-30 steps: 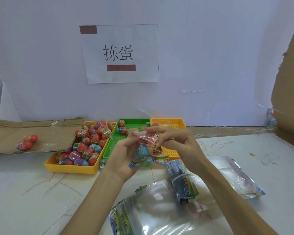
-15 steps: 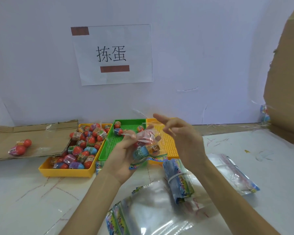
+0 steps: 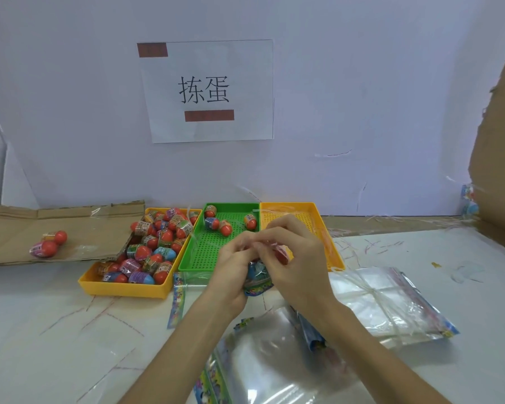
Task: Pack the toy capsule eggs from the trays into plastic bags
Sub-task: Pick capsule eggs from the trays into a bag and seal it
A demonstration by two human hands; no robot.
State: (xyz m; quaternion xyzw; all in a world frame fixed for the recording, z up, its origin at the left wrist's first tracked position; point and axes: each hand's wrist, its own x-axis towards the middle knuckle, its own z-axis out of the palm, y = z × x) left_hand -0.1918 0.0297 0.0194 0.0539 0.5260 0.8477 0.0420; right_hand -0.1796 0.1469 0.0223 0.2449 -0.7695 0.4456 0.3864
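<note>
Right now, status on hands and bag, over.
Left hand and right hand both pinch the filled bag. Four eggs sit in the green tray. Nothing blocks the hands.

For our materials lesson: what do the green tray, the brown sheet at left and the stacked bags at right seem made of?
Green tray: likely moulded plastic, glossy, with a perforated grid floor. Brown sheet: apparently cardboard, matte, creased, ragged-edged. Stacked bags: thin clear plastic film, shiny, showing glare and wrinkles.

On my feed, the left hand (image 3: 233, 268) and right hand (image 3: 299, 262) are bare, both forearms uncovered, slim, short-nailed.
</note>
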